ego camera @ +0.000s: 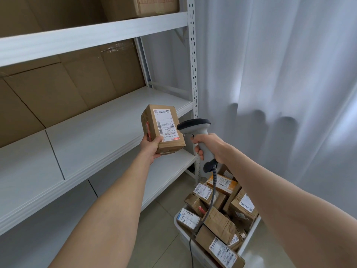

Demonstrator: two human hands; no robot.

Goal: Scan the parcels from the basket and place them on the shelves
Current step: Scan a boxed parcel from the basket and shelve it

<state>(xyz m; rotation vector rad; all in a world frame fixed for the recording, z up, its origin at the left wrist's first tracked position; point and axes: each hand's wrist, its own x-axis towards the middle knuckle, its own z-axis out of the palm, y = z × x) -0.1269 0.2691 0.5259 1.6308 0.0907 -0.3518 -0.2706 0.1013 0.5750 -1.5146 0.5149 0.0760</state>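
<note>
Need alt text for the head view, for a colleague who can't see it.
The left hand holds a labelled cardboard parcel before the white shelves while the right hand aims a barcode scanner at it. Below, a white basket holds more parcels.

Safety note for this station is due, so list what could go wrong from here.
1. The left hand holds the parcel only by its lower corner; it could slip and drop.
2. The scanner in the right hand sits beside the label's edge, so the scan may miss.
3. Its cable hangs across the parcels in the basket and could snag one.
</note>
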